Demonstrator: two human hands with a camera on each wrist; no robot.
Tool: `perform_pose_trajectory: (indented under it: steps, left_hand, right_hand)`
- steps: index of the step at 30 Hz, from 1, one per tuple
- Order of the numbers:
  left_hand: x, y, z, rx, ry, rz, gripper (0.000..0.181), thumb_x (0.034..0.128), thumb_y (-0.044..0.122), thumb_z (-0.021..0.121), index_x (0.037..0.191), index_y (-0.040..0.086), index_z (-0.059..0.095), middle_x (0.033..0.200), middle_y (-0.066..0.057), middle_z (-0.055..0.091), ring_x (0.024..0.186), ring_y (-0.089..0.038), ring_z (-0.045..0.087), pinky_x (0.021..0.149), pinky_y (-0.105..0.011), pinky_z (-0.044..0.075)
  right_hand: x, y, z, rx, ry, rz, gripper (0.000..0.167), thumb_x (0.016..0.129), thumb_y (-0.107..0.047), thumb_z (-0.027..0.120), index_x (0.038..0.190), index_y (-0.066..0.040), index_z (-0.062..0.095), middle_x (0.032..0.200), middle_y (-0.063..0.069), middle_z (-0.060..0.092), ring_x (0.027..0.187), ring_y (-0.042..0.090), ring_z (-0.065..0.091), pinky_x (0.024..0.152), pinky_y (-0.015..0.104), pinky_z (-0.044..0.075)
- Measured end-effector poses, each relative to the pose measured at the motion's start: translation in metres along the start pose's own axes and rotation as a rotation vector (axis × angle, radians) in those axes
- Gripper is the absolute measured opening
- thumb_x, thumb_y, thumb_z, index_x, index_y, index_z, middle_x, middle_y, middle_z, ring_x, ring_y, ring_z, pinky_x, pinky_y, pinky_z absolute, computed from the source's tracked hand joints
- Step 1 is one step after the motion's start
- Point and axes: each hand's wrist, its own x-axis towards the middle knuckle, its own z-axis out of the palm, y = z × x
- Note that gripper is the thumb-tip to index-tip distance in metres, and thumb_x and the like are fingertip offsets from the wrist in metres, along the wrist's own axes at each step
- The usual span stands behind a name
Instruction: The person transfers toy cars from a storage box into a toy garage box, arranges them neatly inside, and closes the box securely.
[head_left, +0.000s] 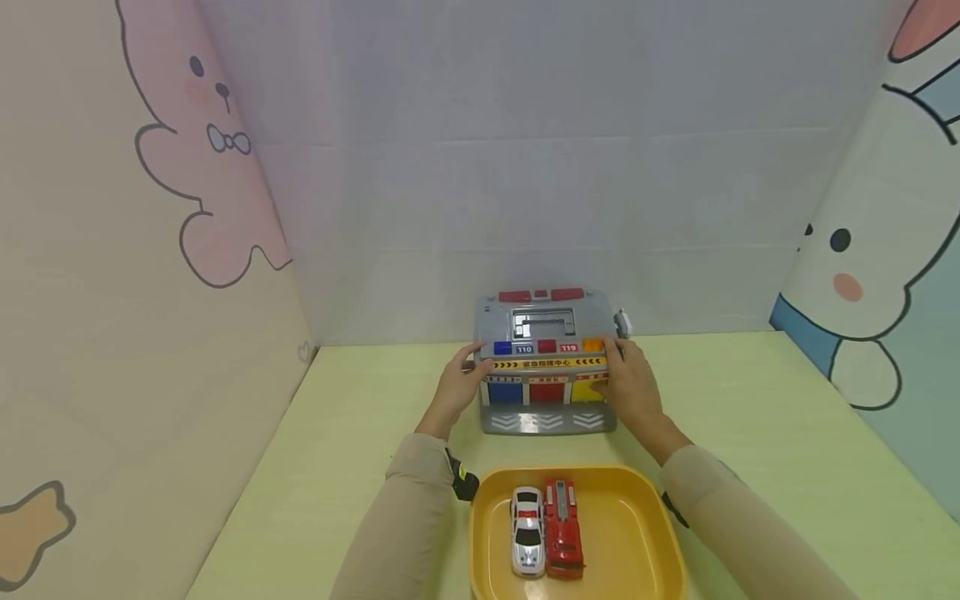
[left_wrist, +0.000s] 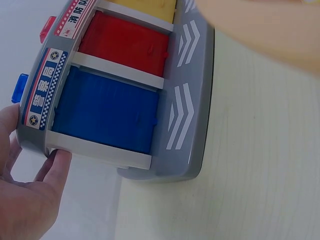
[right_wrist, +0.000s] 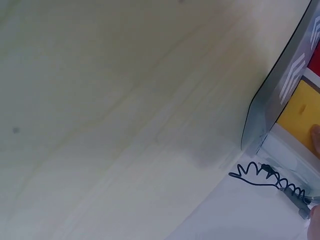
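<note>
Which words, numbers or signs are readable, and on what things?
"110": roof
"119": roof
"紧急指挥中心": strip
"警察局": above blue door
"消防队": above red door
Chevrons: strip, ramp
Too small: label above yellow door, marking on white car

A yellow tray [head_left: 622, 533] holds a toy police car [head_left: 528, 535] beside a toy fire truck [head_left: 563, 533]. A cartoon rabbit [head_left: 873, 250] decorates the right wall [head_left: 930, 417].

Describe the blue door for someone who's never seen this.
Near the back of the green table, left hand and right hand hold a grey toy station. Three doors line its front. Leftmost in the head view is the blue door, set apart by colour from the red door beside it and yellow door beyond.
</note>
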Motion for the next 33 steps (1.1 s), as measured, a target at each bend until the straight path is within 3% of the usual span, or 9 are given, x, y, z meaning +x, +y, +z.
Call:
perform_pose_trajectory:
  steps: [13,27,33]
  left_hand:
    - [-0.002,0.001,-0.001,-0.001,0.002,-0.01,0.047,0.0981,0.029,0.061,0.143,0.021,0.049,0.126,-0.016,0.056,0.118,-0.032,0.053,0.095,-0.05,0.045]
    - [-0.001,0.002,0.0,-0.007,0.004,0.003,0.047,0.0981,0.028,0.061,0.143,0.02,0.05,0.122,-0.016,0.057,0.116,-0.032,0.055,0.094,-0.049,0.046]
    - [-0.002,0.002,0.0,-0.01,0.002,0.001,0.046,0.0984,0.028,0.061,0.143,0.021,0.05,0.123,-0.016,0.057,0.116,-0.031,0.054,0.095,-0.048,0.046]
  right_hand:
    - [0.0,0.0,0.002,-0.021,0.063,-0.05,0.084,0.062,-0.001,0.092,0.132,0.005,0.045,0.12,0.031,0.047,0.102,0.046,0.05,0.091,0.056,0.044]
    - [0.007,-0.014,-0.019,-0.019,-0.098,0.028,0.086,0.067,-0.014,0.092,0.135,0.008,0.043,0.127,0.03,0.044,0.109,0.046,0.048,0.092,0.058,0.042]
    - [0.012,-0.024,-0.026,0.034,-0.16,0.109,0.092,0.069,-0.024,0.091,0.138,0.009,0.04,0.132,0.031,0.039,0.112,0.047,0.044,0.097,0.061,0.036]
